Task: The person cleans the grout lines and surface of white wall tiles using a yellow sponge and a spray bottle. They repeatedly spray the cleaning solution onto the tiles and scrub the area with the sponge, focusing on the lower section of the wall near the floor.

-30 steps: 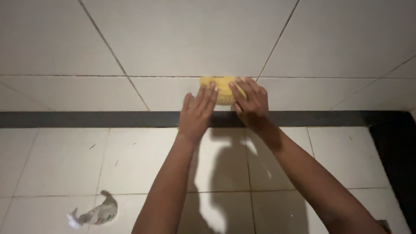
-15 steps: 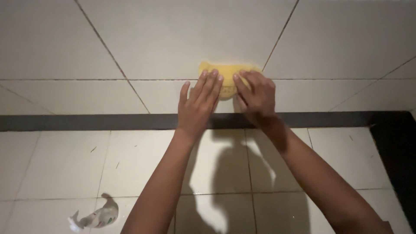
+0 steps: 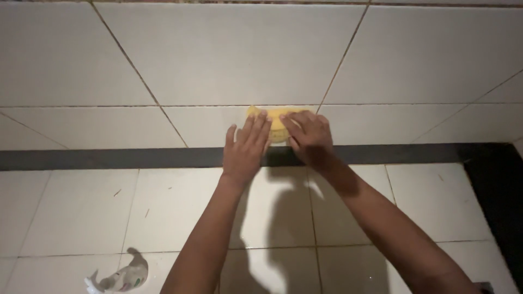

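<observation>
A yellow sponge (image 3: 277,123) is pressed flat against the bottom row of pale wall tiles (image 3: 229,54), just above the dark skirting band (image 3: 109,158) where wall meets floor, and close to a slanting grout line (image 3: 340,62) that runs up from it. Both hands cover it: the left hand (image 3: 245,149) lies with fingers stretched out and nearly together, fingertips on the sponge's left part, palm over the dark band; the right hand (image 3: 309,137) sits slightly bent over the right part, fingers spread across the top edge. Neither hand is closed around it; they hold it to the wall by pushing. To scrub well here, I judge the pressure should stay even across both palms so the sponge keeps full contact, with short strokes that follow the grout joint and the seam above the band, where dirt tends to collect; too much weight on the fingertips alone would let the lower edge lift. Below the band, the floor tiles (image 3: 180,212) carry a few small specks and the shadow of the arms. A crumpled empty wrapper (image 3: 122,275) lies at the lower left, well apart from the hands. No bucket, basin or other container shows in view, so nothing can be said of water or cleaner.
</observation>
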